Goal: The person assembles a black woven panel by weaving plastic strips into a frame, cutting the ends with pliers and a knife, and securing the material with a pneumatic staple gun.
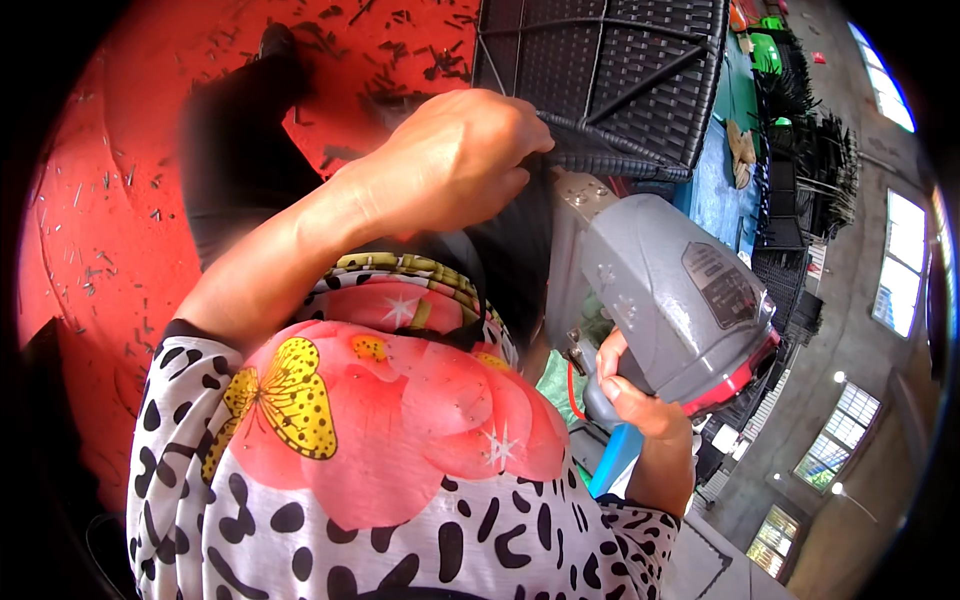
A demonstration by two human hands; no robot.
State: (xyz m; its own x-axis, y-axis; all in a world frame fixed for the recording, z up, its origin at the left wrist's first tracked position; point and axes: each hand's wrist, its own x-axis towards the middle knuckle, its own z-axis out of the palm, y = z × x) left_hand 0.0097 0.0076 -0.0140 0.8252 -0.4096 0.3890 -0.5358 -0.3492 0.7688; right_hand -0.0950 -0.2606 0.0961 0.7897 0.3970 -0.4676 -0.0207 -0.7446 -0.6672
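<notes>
My left hand [465,155] is closed in a loose fist, fingers curled, at the near left edge of a black woven rattan panel [640,90] on a frame. What the fingers pinch, if anything, is hidden. My right hand [635,395] wraps round the handle of a grey nail gun [670,280] with a red end cap [735,380]. The gun's metal nose [583,195] points up close to the panel's lower edge. Whether the nose touches the panel I cannot tell.
Scraps of black rattan strip [110,270] litter the red floor [110,180] at left. A blue surface [725,190] lies beyond the panel, with bundles of black strips [830,170] farther right. A thin red cord [574,392] hangs beside the gun. Windows [905,255] stand along the far right.
</notes>
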